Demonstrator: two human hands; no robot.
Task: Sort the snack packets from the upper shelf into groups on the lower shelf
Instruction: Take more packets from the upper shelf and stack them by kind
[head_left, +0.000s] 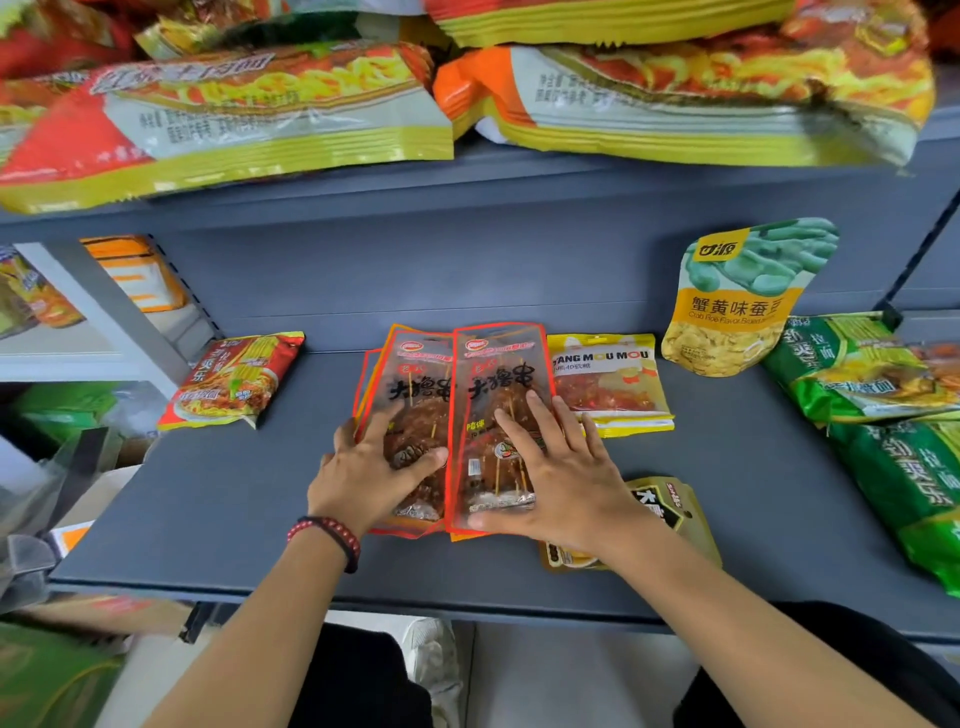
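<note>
On the lower shelf (208, 519), at its middle, two groups of red-bordered skewer packets (498, 379) lie flat, side by side and touching: a fanned stack of at least two on the left, and on the right one packet with an orange edge peeping out beneath it. The left hand (363, 467) rests on the stack, its fingers (382, 421) spread and only slightly bent and the thumb laid across the wrapper; it presses and does not pinch. The right hand (561, 478) lies on the neighbouring packet with fingers (511, 426) straight and splayed, thumb along the packet's near end. The step in hand appears to be squaring this group of like packets. Around it sit a red noodle packet (234, 382), a yellow gummy packet (608, 384) just beside the group, a broad bean pouch (737, 301) standing against the back wall, green noodle packets (857, 364) and a dark pouch (670, 509) partly under the right wrist. Many large noodle packs (249, 104) remain on the upper shelf (519, 176). The next move probably calls for lifting both hands and reaching upward for another packet.
</note>
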